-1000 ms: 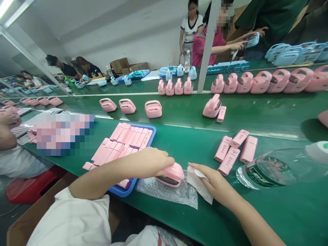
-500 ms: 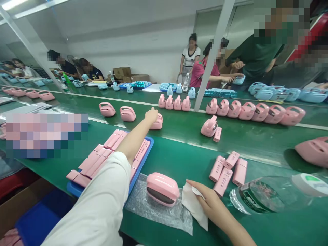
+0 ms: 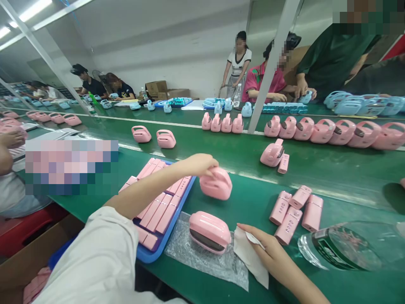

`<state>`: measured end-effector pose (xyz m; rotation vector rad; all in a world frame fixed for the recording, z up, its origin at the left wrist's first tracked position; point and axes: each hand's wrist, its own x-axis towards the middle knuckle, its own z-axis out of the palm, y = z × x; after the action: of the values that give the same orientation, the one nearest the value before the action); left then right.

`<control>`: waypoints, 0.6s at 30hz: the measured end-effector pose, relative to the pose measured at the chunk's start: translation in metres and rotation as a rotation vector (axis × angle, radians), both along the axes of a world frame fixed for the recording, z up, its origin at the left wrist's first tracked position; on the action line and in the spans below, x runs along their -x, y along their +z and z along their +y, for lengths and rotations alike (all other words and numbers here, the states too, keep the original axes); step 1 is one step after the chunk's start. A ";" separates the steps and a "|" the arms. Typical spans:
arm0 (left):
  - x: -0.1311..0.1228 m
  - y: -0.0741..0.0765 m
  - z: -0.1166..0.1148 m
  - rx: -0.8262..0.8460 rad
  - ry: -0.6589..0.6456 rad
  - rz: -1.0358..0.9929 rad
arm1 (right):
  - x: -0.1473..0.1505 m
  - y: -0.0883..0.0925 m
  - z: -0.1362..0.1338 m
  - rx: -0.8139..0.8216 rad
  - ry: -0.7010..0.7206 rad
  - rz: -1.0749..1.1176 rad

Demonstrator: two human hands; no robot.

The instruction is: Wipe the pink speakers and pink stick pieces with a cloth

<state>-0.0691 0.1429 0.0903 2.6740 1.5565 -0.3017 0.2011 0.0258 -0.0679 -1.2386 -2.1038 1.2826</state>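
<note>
My left hand (image 3: pixel 202 164) is closed on the handle of a pink handled device (image 3: pixel 217 185), tilted above the front part of the green bench. In my right hand (image 3: pixel 264 245) a white wiping cloth (image 3: pixel 249 257) is pinched, its lower end hanging onto the bench. Between my hands and nearer to me, a second pink device (image 3: pixel 209 232) lies on a sheet of bubble wrap (image 3: pixel 202 266), its dark strip facing me. Under my left forearm, a blue tray (image 3: pixel 164 247) holds several long pink blocks (image 3: pixel 155 213).
Several small pink button units (image 3: pixel 287 226) lie to the right, beside a large clear bottle (image 3: pixel 344 247). Across the green belt stand pink devices (image 3: pixel 325 131) in a row. A metal post (image 3: pixel 268 71) rises behind. Co-workers (image 3: pixel 259 82) handle blue devices opposite; another person's hand (image 3: pixel 12 139) shows at far left.
My left hand has brought the pink device from the belt towards me and lifted it. My right hand still pinches the cloth. The view has shifted slightly left.
</note>
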 end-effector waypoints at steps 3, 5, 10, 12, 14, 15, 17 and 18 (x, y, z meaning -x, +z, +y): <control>-0.010 -0.005 -0.031 0.039 -0.054 0.024 | -0.001 0.000 -0.001 0.003 -0.005 0.015; -0.010 -0.010 -0.040 0.019 -0.033 0.038 | -0.002 -0.002 -0.002 -0.008 0.000 0.023; 0.006 -0.021 -0.033 -0.028 0.047 0.035 | -0.003 -0.002 -0.002 0.008 0.025 0.003; 0.010 -0.023 -0.030 -0.010 0.045 0.028 | -0.003 -0.003 -0.002 0.019 0.024 -0.013; 0.013 -0.021 -0.026 0.024 0.027 0.015 | -0.004 -0.006 -0.002 0.025 0.016 -0.017; 0.014 -0.018 -0.022 0.061 0.015 -0.009 | -0.005 -0.008 -0.002 0.025 0.012 -0.014; 0.020 -0.010 -0.006 0.164 -0.012 -0.108 | -0.007 -0.012 -0.002 0.022 -0.002 -0.005; 0.026 -0.005 0.006 0.186 0.009 -0.162 | -0.008 -0.015 -0.002 0.024 -0.008 -0.004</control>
<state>-0.0953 0.1489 0.0850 2.4817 1.4191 -0.2117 0.2087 0.0237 -0.0826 -1.2588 -2.0898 1.3069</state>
